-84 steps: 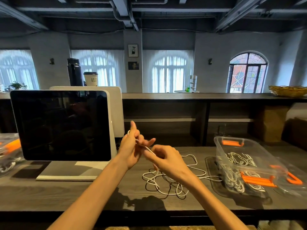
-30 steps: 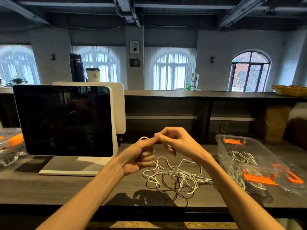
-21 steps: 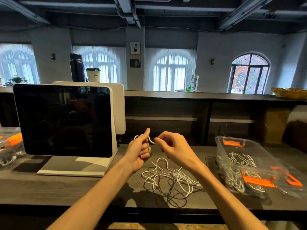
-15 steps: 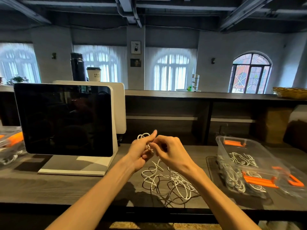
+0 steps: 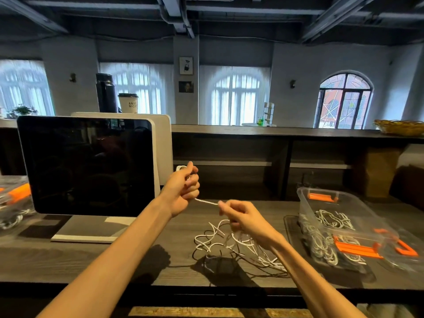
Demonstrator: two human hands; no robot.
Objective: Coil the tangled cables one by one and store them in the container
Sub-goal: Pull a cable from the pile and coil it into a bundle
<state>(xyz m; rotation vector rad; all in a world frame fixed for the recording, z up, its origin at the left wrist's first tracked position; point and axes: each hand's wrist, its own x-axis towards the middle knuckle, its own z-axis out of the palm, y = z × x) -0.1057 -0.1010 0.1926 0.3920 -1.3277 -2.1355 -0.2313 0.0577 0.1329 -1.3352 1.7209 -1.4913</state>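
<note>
Two bare hands work over your dark wooden counter (image 5: 96,255). Starting at the far left edge, a clear bin with an orange part (image 5: 13,200) sits partly out of view. Next to it stands a dark-screened monitor (image 5: 87,164) on a pale base, with a black flask (image 5: 106,92) and a paper cup (image 5: 128,103) on the ledge behind it.

Your left hand (image 5: 182,191) is raised just right of the monitor, fingers curled around a small coil of white cable (image 5: 206,201), a loop of which shows above your knuckles. A short taut stretch of that cable runs across to your right hand (image 5: 241,216), which pinches it between thumb and fingertips, lower and nearer the counter. Below your right hand the rest of the cable lies in a loose tangle (image 5: 229,244) on the counter, blurred in places.

Further right, the clear container (image 5: 325,207) with orange latches rests on the counter, white cables already inside. Its lid (image 5: 403,251) lies against its near right side.
</note>
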